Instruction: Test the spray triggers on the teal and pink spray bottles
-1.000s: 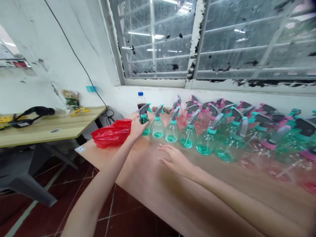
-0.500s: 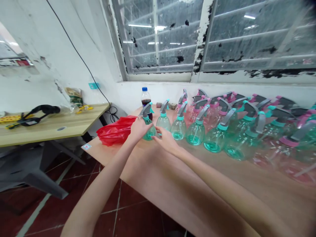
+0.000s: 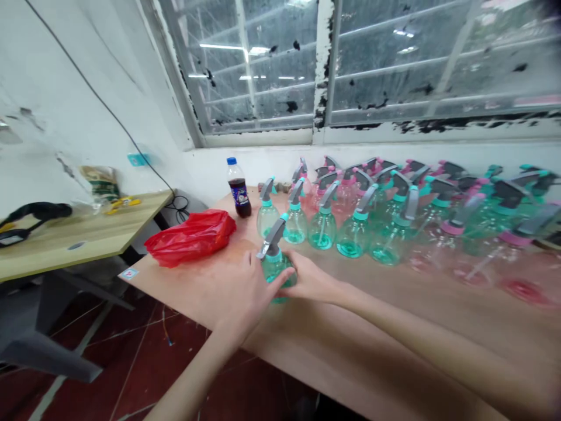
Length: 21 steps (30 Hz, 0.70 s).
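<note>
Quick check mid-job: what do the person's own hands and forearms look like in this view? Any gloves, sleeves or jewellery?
The left hand and right hand wear no gloves. Both forearms are slim and uncovered as far as the picture shows; no sleeves, watch or bracelet can be seen. Blur leaves rings uncertain.
</note>
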Each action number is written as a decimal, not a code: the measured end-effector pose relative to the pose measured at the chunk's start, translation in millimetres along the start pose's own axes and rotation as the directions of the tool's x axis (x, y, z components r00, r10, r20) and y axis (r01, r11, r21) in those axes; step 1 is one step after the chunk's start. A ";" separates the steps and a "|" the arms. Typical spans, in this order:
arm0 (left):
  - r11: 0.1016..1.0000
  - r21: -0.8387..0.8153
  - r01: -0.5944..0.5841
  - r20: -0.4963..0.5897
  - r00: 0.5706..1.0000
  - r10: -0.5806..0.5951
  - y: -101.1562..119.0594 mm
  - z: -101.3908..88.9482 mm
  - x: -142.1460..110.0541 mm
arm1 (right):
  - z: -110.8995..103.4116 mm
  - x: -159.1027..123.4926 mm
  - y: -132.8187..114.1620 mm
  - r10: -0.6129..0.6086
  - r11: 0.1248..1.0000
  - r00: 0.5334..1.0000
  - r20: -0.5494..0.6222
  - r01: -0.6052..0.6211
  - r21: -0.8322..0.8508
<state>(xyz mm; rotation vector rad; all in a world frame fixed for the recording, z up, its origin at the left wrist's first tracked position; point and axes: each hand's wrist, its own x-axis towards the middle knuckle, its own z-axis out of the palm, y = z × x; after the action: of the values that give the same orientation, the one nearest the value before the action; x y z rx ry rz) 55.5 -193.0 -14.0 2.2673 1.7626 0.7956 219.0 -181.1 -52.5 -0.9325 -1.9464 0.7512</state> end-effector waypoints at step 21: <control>0.564 -0.767 -0.305 0.071 0.833 0.548 153.8 64.2 -37.5 | -115.5 -171.2 -36.0 0.098 0.992 0.994 0.051 -0.094 -0.084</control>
<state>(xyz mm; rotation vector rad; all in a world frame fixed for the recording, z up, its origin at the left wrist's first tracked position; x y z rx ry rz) 212.3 -260.8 -12.8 2.0612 0.5313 0.9378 372.2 -323.8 -41.8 -1.0714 -2.0046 0.7642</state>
